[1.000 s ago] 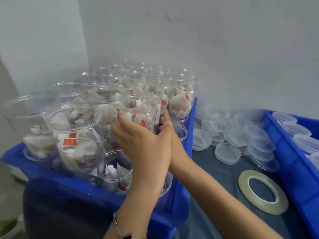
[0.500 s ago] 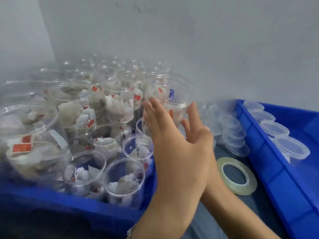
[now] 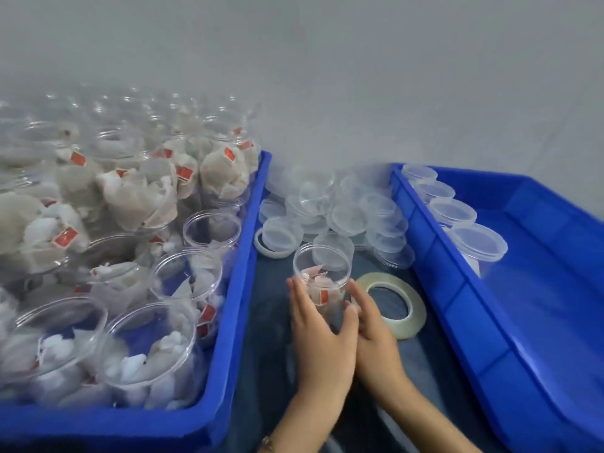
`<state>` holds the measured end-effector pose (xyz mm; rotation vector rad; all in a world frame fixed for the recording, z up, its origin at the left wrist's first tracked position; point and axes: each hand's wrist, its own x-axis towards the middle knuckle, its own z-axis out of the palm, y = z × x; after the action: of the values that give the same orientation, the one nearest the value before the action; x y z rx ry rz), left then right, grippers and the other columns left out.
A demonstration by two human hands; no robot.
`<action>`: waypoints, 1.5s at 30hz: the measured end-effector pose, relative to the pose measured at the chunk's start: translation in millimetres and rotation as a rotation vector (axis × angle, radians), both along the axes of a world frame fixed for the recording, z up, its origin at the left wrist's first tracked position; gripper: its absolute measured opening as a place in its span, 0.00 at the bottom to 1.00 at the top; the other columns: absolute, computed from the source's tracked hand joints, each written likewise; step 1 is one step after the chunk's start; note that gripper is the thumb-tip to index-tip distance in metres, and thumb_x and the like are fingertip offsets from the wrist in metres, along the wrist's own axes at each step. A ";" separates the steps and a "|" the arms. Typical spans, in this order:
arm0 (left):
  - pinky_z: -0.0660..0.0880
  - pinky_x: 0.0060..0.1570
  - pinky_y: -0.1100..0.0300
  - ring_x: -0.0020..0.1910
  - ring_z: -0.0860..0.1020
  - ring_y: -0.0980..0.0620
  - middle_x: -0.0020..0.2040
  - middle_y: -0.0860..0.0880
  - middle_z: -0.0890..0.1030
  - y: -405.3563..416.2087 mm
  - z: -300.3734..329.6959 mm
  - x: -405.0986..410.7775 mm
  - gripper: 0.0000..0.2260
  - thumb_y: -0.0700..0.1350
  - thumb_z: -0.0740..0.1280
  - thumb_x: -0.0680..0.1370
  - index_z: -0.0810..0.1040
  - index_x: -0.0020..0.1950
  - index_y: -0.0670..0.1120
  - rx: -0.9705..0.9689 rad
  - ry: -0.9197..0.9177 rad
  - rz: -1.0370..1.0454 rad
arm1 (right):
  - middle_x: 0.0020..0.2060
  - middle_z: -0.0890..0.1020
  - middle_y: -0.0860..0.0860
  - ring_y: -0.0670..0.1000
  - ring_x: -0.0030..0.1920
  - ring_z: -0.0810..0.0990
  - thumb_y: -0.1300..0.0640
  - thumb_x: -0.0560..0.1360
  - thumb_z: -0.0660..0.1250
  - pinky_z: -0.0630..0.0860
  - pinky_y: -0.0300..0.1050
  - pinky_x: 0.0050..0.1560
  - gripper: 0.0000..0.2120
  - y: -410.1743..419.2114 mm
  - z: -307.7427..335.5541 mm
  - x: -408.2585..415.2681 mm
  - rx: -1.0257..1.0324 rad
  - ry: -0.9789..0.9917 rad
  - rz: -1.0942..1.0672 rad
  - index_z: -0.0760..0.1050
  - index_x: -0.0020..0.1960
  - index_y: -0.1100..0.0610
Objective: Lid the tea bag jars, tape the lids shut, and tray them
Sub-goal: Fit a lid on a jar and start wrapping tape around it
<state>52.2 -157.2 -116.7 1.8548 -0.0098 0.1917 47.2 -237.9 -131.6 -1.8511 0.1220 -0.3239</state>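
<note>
**Open jar held between two trays**

Both hands are cupping one clear, unlidded tea bag jar (image 3: 322, 282) standing on the dark tabletop (image 3: 271, 308): left hand (image 3: 322, 341) and right hand (image 3: 372, 335) are each wrapping fingers around its sides. A tape roll (image 3: 397, 304) is lying just right of it, loose lids (image 3: 346, 214) behind.

Both forearms reach forward side by side, the left hand (image 3: 322, 335) and right hand (image 3: 372, 331) cupped toward each other, fingers nearly straight, thumbs touching.
</note>
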 end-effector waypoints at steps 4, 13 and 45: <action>0.55 0.71 0.57 0.75 0.56 0.48 0.77 0.45 0.55 12.1 -11.4 24.9 0.47 0.51 0.75 0.68 0.48 0.77 0.43 0.104 -0.042 0.031 | 0.61 0.76 0.52 0.52 0.62 0.73 0.69 0.72 0.60 0.63 0.32 0.58 0.23 -38.1 10.9 42.6 -0.514 0.030 -0.141 0.71 0.65 0.57; 0.64 0.59 0.67 0.70 0.65 0.55 0.74 0.54 0.63 25.8 -35.8 39.7 0.44 0.50 0.75 0.69 0.51 0.76 0.57 0.042 -0.008 -0.042 | 0.67 0.68 0.55 0.56 0.68 0.65 0.52 0.76 0.63 0.66 0.51 0.64 0.25 -42.6 6.7 128.6 -1.101 0.124 -0.031 0.64 0.71 0.54; 0.65 0.66 0.59 0.71 0.64 0.55 0.73 0.54 0.64 26.0 -42.5 40.3 0.44 0.52 0.75 0.68 0.51 0.75 0.58 0.042 -0.065 -0.041 | 0.45 0.82 0.54 0.56 0.47 0.79 0.62 0.73 0.67 0.74 0.47 0.48 0.10 -58.2 36.9 113.7 -0.696 0.081 -0.286 0.78 0.54 0.60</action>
<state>92.5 -131.2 -159.2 1.8874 -0.0979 0.2248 160.9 -296.1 -94.7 -2.5432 0.3680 -0.5374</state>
